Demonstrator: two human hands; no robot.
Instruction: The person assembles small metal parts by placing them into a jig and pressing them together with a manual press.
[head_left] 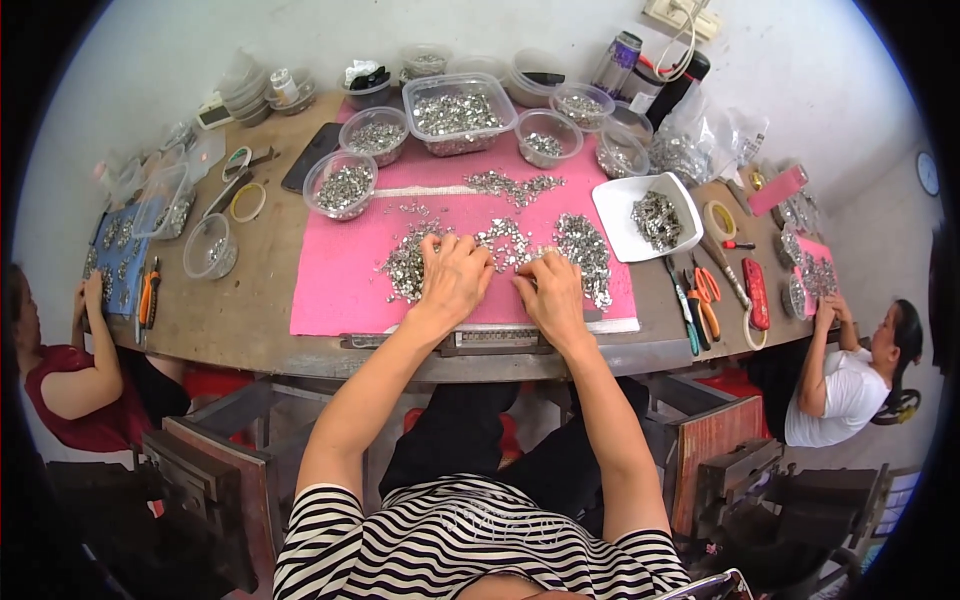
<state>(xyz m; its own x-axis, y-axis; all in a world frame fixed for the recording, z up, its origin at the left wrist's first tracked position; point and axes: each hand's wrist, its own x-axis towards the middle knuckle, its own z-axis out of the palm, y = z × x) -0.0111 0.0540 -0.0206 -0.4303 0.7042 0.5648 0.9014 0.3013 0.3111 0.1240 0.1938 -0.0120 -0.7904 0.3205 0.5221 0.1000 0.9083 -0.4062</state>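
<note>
Your left hand (452, 276) and right hand (551, 291) are resting side by side on the pink mat (345, 270) near the table's (235, 320) front edge. Your fingers are curling down into the scattered small metal pieces (505, 243); whether they are pinching any, you cannot tell. The pieces are lying in loose heaps across the mat's middle. Clear bowls (342, 184) of similar pieces are standing along the mat's far edge, and a white square dish (617, 207) is sitting toward the table's right side.
</note>
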